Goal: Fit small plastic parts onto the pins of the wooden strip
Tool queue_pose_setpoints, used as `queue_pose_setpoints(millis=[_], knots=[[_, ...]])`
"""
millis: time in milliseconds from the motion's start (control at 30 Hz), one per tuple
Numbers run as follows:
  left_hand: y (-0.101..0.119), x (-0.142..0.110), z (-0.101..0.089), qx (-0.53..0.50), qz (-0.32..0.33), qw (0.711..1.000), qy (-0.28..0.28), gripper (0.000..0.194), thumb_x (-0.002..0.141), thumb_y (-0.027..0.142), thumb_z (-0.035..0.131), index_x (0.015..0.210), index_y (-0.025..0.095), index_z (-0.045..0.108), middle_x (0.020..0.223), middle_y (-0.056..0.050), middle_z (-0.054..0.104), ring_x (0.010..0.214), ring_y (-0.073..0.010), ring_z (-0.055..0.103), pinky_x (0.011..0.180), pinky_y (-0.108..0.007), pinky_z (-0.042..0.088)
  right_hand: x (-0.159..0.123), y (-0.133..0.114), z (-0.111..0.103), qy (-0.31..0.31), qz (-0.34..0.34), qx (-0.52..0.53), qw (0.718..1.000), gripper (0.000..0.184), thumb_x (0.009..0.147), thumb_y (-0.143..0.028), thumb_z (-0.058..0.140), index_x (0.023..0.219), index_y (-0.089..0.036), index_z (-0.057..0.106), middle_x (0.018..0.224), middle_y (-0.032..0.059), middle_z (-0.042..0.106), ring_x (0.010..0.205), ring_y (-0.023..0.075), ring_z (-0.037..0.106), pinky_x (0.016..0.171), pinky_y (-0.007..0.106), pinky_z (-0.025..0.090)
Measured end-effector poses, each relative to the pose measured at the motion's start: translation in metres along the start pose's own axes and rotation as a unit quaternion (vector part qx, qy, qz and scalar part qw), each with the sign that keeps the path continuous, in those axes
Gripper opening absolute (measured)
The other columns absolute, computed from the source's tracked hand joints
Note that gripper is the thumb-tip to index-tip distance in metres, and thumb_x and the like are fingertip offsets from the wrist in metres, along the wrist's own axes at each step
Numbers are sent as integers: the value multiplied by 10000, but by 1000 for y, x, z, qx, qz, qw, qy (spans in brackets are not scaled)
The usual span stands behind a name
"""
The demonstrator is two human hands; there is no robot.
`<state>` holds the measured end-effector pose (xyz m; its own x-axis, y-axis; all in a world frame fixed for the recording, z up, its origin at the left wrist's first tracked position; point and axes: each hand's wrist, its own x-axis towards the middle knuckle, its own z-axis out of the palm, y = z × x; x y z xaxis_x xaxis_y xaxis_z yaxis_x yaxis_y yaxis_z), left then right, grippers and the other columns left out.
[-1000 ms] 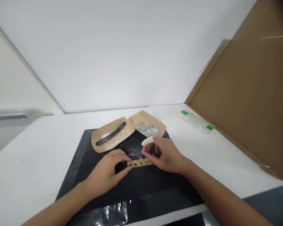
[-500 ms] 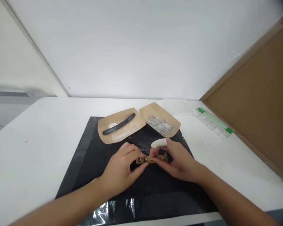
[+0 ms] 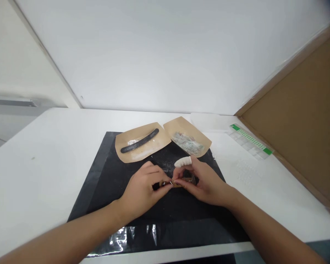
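My left hand [image 3: 143,187] has thumb and forefinger closed on the left part of a small brown strip [image 3: 178,184] that bears shiny metallic bits. Close beside it, my right hand [image 3: 205,181] pinches at the strip's middle, thumb and fingertips together; whatever lies between them is too small to make out. A white finger cot [image 3: 183,161] covers one raised finger of the right hand. At the strip's right end stands a small greyish round piece, partly behind the right fingers. Both hands are over a black mat [image 3: 121,216], and the fingers hide much of the strip.
Behind the hands, a brown paper tray [image 3: 132,157] holds a curved black nail file [image 3: 139,141]. Another paper tray [image 3: 206,142] contains small clear packets [image 3: 188,143]. To the right lie a clear compartment case with a green label [image 3: 251,139] and a cardboard panel [image 3: 297,110].
The fingertips of both hands have drawn closer together over the strip, covering more of its left part. The whole view has shifted slightly.
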<state>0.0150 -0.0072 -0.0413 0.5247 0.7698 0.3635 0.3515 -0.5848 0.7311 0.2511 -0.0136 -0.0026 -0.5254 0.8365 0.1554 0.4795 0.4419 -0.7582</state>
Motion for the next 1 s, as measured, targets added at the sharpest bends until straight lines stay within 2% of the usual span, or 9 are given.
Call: queue_pose_setpoints(millis=[133,267,467,667,1000], knots=[[1,0,-1,-10,7,1000,-4,74,956,248,717,968,233,789,925,-38,775,824,-191,634,768,-337,496,-1,1,-1,-1,-3,-25,1000,155,980,-267,664,1032,-236,522,967,28,744,853,166,708,757,299,571],[2,0,-2,-13,-9,1000,-14,48,948,217,723,971,226,763,881,-9,780,792,-182,627,758,-326,488,-1,1,0,4,-5,-3,1000,185,986,-253,654,1075,-240,492,975,29,735,856,166,708,765,305,572],[2,-1,-2,-13,-46,999,-15,300,901,193,776,1173,236,656,906,26,795,869,-195,640,773,-316,487,-1,-2,2,16,-17,3,1000,229,986,-226,654,1041,-255,433,966,14,727,855,155,703,728,285,543],[1,-2,-2,-8,-30,999,-12,270,901,177,772,1132,229,644,940,11,808,890,-201,654,784,-322,500,-1,-3,-2,10,-21,-28,999,222,976,-193,659,1072,-242,464,962,17,732,836,150,696,676,269,506],[1,-5,-2,-14,-32,999,-5,242,876,150,797,1059,227,660,950,16,795,885,-188,690,767,-315,519,-2,1,-9,39,-32,-71,996,229,987,-189,642,1080,-248,441,971,4,721,834,145,659,739,300,489]])
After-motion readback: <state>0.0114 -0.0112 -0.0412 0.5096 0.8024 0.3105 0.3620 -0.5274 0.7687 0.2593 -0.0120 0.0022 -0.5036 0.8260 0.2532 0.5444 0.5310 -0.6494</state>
